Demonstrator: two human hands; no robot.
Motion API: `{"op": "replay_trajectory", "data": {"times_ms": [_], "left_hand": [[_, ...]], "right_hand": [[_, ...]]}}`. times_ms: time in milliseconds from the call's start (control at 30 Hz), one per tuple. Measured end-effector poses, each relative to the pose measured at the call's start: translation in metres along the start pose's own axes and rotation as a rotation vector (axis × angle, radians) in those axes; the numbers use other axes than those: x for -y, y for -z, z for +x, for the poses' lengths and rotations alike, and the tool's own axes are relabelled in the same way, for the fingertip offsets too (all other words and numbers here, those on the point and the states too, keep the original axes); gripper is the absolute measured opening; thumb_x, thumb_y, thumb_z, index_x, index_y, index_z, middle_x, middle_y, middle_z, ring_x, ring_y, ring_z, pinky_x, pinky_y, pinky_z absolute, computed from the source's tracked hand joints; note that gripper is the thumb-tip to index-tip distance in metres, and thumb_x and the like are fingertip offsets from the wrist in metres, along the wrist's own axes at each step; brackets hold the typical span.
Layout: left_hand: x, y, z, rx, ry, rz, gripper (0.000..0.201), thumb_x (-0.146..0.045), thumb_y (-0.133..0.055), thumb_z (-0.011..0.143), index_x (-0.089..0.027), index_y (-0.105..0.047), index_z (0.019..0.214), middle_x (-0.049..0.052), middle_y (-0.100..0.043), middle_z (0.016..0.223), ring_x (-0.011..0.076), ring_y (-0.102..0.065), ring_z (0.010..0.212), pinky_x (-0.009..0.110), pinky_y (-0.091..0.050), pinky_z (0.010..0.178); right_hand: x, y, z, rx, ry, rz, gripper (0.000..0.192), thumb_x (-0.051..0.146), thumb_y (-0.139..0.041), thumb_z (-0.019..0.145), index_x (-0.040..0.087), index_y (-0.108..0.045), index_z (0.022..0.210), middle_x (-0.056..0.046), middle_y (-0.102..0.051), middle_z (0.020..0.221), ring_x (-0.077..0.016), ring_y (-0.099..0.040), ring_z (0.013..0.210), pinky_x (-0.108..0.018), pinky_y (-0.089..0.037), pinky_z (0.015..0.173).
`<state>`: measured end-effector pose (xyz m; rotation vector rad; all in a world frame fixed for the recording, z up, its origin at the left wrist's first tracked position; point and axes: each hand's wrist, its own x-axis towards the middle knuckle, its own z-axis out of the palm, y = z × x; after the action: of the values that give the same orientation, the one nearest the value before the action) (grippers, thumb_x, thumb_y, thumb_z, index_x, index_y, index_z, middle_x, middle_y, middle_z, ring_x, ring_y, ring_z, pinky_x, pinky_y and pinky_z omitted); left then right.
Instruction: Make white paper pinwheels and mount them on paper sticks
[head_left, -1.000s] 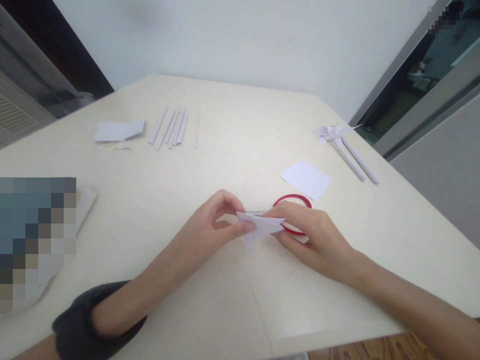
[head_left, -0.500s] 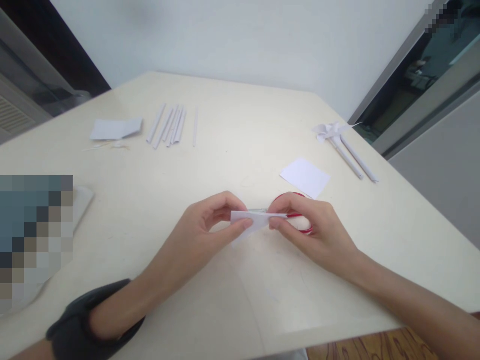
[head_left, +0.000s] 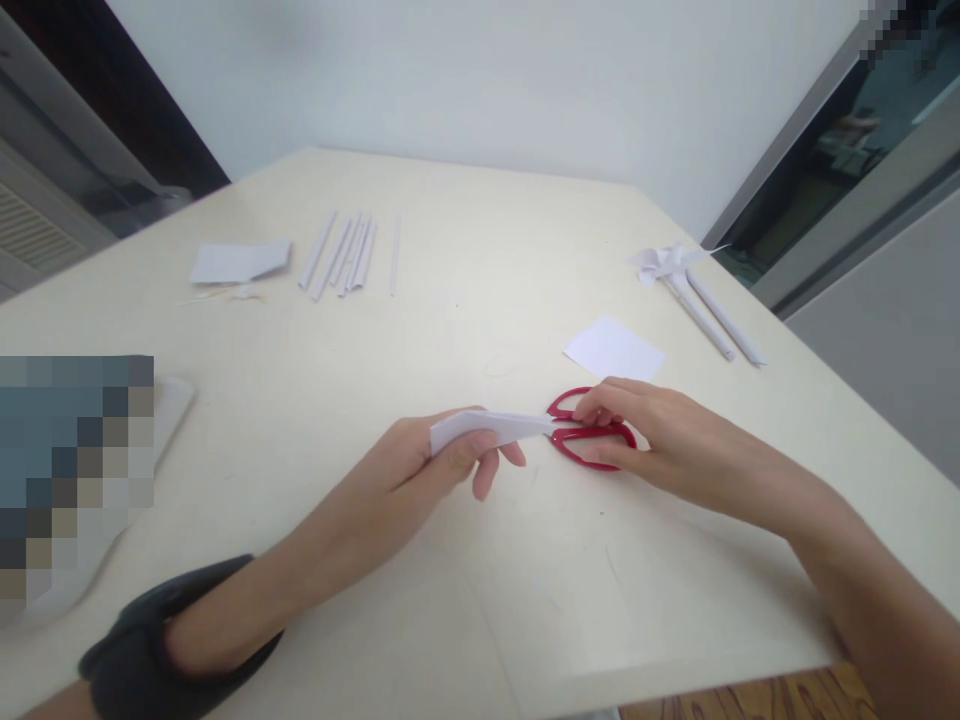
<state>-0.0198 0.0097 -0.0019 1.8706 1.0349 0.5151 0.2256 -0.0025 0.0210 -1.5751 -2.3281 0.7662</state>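
Left hand (head_left: 442, 460) pinches a folded paper (head_left: 491, 427) between thumb and fingers, held just off the table (head_left: 465, 620), folded edge pointing right toward the scissors (head_left: 592, 440). Held flat and low, probably so the free end stays stiff and reachable from the other side. Right hand (head_left: 645, 445) rests on the red scissors handles, fingers curled over the loops; cannot tell whether any finger is through a loop. Scissors lie on the table, touching or just under the paper's tip; blades hidden by the paper.

Beyond the right-hand grip, just past the fingertips: a white paper square (head_left: 613, 350), near but apart. Further out and right of that grip: a paper pinwheel on rolled sticks (head_left: 694, 295), close to the table's right edge. Far beyond the left-hand grip: a row of rolled paper sticks (head_left: 345, 255), with a paper scrap (head_left: 238, 262) left of them, well apart from both hands. Left of the left forearm: a blurred-out patch, contents unreadable. Dark cuff (head_left: 161, 645) on left wrist.

Open tabletop between hands and the near edge; bare stretch also between the grips and the sticks. Right edge near the right forearm.
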Motion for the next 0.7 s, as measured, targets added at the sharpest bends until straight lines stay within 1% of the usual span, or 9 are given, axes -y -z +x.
{"op": "replay_trajectory", "data": {"times_ms": [133, 233, 300, 400, 433, 500, 567, 633, 700], "left_hand": [[0.0, 0.004, 0.0, -0.081, -0.088, 0.007, 0.032, -0.03, -0.037, 0.095, -0.02, -0.064, 0.081, -0.005, -0.049, 0.061, 0.009, -0.045, 0.06, 0.023, -0.033, 0.06], [0.0, 0.008, 0.003, -0.088, -0.109, -0.031, 0.031, -0.027, -0.038, 0.094, -0.019, -0.065, 0.08, -0.005, -0.049, 0.06, 0.009, -0.045, 0.059, 0.023, -0.032, 0.057], [0.002, 0.01, 0.006, -0.028, -0.063, -0.054, 0.03, -0.029, -0.04, 0.094, -0.019, -0.065, 0.081, -0.004, -0.051, 0.061, 0.0084, -0.041, 0.054, 0.023, -0.03, 0.052], [0.007, 0.012, 0.01, 0.093, 0.003, -0.153, 0.031, -0.033, -0.04, 0.093, -0.02, -0.066, 0.083, -0.004, -0.053, 0.062, 0.0081, -0.032, 0.049, 0.023, -0.024, 0.046], [0.008, 0.012, 0.011, 0.105, 0.014, -0.197, 0.032, -0.034, -0.04, 0.093, -0.019, -0.067, 0.083, -0.003, -0.053, 0.061, 0.008, -0.03, 0.048, 0.023, -0.022, 0.045], [0.01, 0.013, 0.012, 0.078, 0.025, -0.287, 0.032, -0.035, -0.042, 0.092, -0.019, -0.068, 0.082, -0.003, -0.051, 0.058, 0.0075, -0.027, 0.047, 0.023, -0.019, 0.044], [0.01, 0.015, 0.011, 0.038, 0.019, -0.366, 0.031, -0.035, -0.044, 0.091, -0.018, -0.068, 0.081, -0.003, -0.049, 0.057, 0.007, -0.025, 0.046, 0.023, -0.018, 0.044], [0.011, 0.018, 0.01, 0.018, 0.005, -0.423, 0.029, -0.035, -0.045, 0.091, -0.019, -0.067, 0.081, -0.003, -0.048, 0.056, 0.007, -0.026, 0.046, 0.023, -0.018, 0.045], [0.011, 0.022, 0.009, 0.008, -0.015, -0.447, 0.029, -0.035, -0.046, 0.091, -0.018, -0.067, 0.08, -0.003, -0.048, 0.055, 0.0073, -0.028, 0.047, 0.024, -0.019, 0.045]], "right_hand": [[-0.014, -0.006, 0.005, -0.072, -0.017, -0.204, 0.019, 0.026, -0.05, 0.084, 0.025, -0.056, 0.102, -0.004, -0.058, 0.105, -0.0186, -0.056, 0.089, -0.03, -0.044, 0.072], [-0.019, -0.01, 0.01, -0.122, -0.011, -0.319, 0.019, 0.021, -0.049, 0.083, 0.023, -0.055, 0.101, -0.006, -0.056, 0.106, -0.0195, -0.054, 0.089, -0.031, -0.044, 0.069], [-0.022, -0.009, 0.012, -0.091, -0.007, -0.347, 0.014, 0.02, -0.046, 0.084, 0.022, -0.056, 0.093, -0.005, -0.057, 0.1, -0.0183, -0.054, 0.083, -0.03, -0.043, 0.064], [-0.024, -0.005, 0.014, -0.06, -0.039, -0.287, 0.012, 0.024, -0.047, 0.084, 0.022, -0.058, 0.083, -0.002, -0.06, 0.087, -0.0159, -0.053, 0.071, -0.029, -0.041, 0.059], [-0.023, -0.003, 0.014, -0.068, -0.061, -0.242, 0.011, 0.027, -0.049, 0.084, 0.022, -0.059, 0.083, -0.002, -0.06, 0.085, -0.0158, -0.054, 0.07, -0.029, -0.041, 0.06], [-0.021, 0.001, 0.015, -0.076, -0.114, -0.072, 0.013, 0.033, -0.052, 0.082, 0.022, -0.059, 0.085, -0.002, -0.061, 0.083, -0.0162, -0.055, 0.07, -0.03, -0.042, 0.062], [-0.018, 0.004, 0.014, -0.045, -0.144, 0.223, 0.013, 0.033, -0.054, 0.082, 0.022, -0.056, 0.088, -0.002, -0.061, 0.084, -0.0162, -0.057, 0.072, -0.029, -0.043, 0.062], [-0.015, 0.008, 0.013, -0.028, -0.119, 0.525, 0.014, 0.029, -0.059, 0.08, 0.022, -0.052, 0.089, -0.002, -0.058, 0.086, -0.0145, -0.055, 0.074, -0.026, -0.043, 0.061], [-0.014, 0.008, 0.012, -0.071, -0.049, 0.735, 0.016, 0.029, -0.062, 0.078, 0.022, -0.051, 0.087, -0.001, -0.054, 0.082, -0.0115, -0.05, 0.069, -0.023, -0.041, 0.058]]}}
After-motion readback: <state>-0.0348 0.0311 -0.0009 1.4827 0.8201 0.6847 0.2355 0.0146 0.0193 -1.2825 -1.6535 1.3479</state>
